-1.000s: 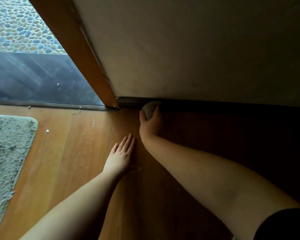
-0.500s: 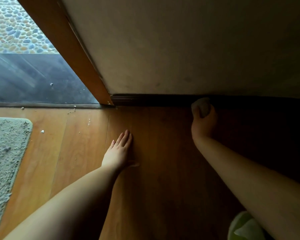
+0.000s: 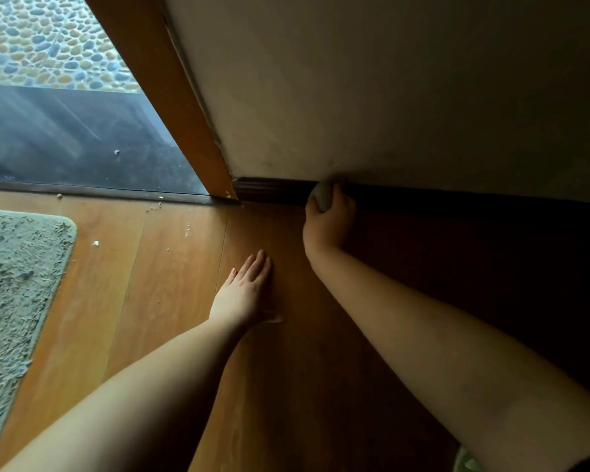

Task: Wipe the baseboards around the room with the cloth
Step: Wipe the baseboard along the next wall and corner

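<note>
Dark wood baseboard along the foot of a pale wall, meeting an orange-brown door frame at left. Right hand reaching forward, grip curled around a small wadded grey cloth, pressing it against the baseboard's face, a short way right of the door frame. Left hand flat on the wooden floor, fingers straight and close together, holding nothing, bracing the body's weight. Grey shaggy mat at far left, well apart from both hands. Pale crumbs scattered on the floor near the threshold. Beyond the doorway, dark slab and pebbled ground.

Judging the step in hand: wiping this stretch of baseboard beside the frame. To do it well: firm, even pressure against the moulded face; long strokes along the board, not dabs; cloth tucked into the top ledge and the grooves, where dust likely settles; a pass right into the corner at the frame. Right stretch of the board deep in shadow, so cleanliness there impossible to tell. Much of the room's baseboard probably left to do.
</note>
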Tool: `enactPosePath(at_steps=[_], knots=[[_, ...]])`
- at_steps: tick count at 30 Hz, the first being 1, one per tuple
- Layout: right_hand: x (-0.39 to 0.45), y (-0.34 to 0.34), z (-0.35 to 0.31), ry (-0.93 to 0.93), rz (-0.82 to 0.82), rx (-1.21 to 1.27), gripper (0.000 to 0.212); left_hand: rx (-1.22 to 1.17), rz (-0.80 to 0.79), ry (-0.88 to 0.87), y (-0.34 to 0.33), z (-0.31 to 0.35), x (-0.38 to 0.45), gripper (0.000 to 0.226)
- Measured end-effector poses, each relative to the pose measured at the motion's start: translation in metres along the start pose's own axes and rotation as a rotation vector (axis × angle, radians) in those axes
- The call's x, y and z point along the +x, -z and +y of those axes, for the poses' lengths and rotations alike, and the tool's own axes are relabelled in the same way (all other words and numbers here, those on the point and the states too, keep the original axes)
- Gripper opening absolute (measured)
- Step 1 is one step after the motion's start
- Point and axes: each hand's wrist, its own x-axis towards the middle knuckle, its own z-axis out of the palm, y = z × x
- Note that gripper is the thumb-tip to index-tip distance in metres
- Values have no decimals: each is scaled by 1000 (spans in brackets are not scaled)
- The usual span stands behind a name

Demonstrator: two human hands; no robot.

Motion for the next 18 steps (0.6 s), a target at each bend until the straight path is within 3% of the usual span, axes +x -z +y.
enactPosePath(at_steps=[3,7,10,15,18], knots=[[-12,-27,-14,77,-42,-37,54,9,-10,-8,1,-2,-1,126],[-23,-51,-27,37,13,-49,55,48,-27,-44,6,-11,-4,124],[-33,-67,-34,64,-27,-13,55,41,41,85,6,-19,-13,124],[-43,-79,-36,202,-230,35,54,-3,7,212,10,-24,-20,125],[-40,-71,-38,363,-511,23,52,-10,3,215,11,-23,-18,121]])
